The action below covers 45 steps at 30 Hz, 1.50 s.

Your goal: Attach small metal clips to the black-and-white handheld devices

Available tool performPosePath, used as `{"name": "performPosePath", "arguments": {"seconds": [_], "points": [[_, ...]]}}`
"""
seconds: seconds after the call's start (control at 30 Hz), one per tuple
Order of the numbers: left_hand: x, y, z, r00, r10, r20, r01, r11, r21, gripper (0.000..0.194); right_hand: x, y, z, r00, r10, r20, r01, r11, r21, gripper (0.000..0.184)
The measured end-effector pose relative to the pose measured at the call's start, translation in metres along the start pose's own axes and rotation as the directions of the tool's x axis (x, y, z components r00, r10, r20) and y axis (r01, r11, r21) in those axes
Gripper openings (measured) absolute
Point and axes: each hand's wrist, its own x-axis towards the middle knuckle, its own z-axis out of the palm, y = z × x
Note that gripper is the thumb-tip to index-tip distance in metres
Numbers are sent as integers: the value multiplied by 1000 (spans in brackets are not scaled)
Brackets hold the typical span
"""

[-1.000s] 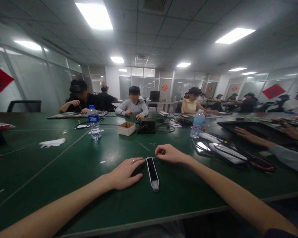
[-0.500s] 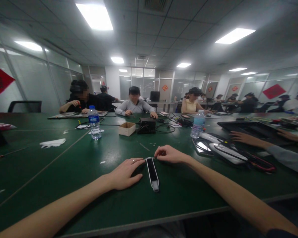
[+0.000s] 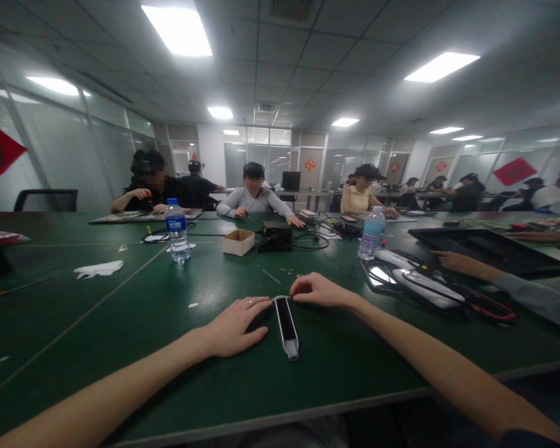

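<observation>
A slim, elongated device (image 3: 287, 326) with a white rim, a dark middle and a grey near end lies on the green table (image 3: 354, 367) in front of me; its kind is unclear. My left hand (image 3: 237, 326) rests palm down on its left, fingers stretched out, with the fingertips at the device's far end. On the other side, my right hand (image 3: 320, 290) has its fingers curled together in a pinch near that same end. Whatever those fingers hold, if anything, is too small to make out.
Beyond my hands stand an open cardboard box (image 3: 239, 243), a black device (image 3: 276, 236) with cables, and two water bottles (image 3: 176, 231) (image 3: 372, 233). To the right lie a white-and-black tool (image 3: 424, 286) with cables, a black tray (image 3: 490, 246) and a co-worker's hand (image 3: 469, 266).
My hands and the slim device stay in place. A co-worker's farther hand at the right has shifted back, and the person opposite has moved one hand slightly to the right.
</observation>
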Motion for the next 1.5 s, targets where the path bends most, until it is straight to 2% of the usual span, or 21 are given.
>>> {"name": "performPosePath", "arguments": {"seconds": [0.4, 0.77, 1.17, 1.27, 1.4, 1.5], "points": [[0, 0, 0, 1000, -1, 4, 1, 1000, -4, 54, 2, -1, 11, 996, -4, -93, 11, 997, 70, 23], [1, 1, -1, 1000, -2, 2, 2, 1000, -6, 55, -1, -14, 9, 995, 11, -97, -17, 998, -59, 21], [1, 0, 0, 1000, -8, 12, 8, 1000, -2, 56, 0, -6, 8, 996, -42, -81, 33, 994, -107, 25], [1, -1, 1, 1000, -5, 11, 5, 1000, 7, 55, 1, 0, 0, 984, -52, -172, 26, 988, -154, 24], [0, 0, 1, 1000, 7, -3, -7, 1000, 4, 54, 1, 21, -17, 922, -71, -381, -51, 952, -301, 20], [-1, 1, -1, 1000, -5, 12, 5, 1000, -4, 55, 0, 38, -24, 919, -26, -394, -139, 912, -386, 20]]}}
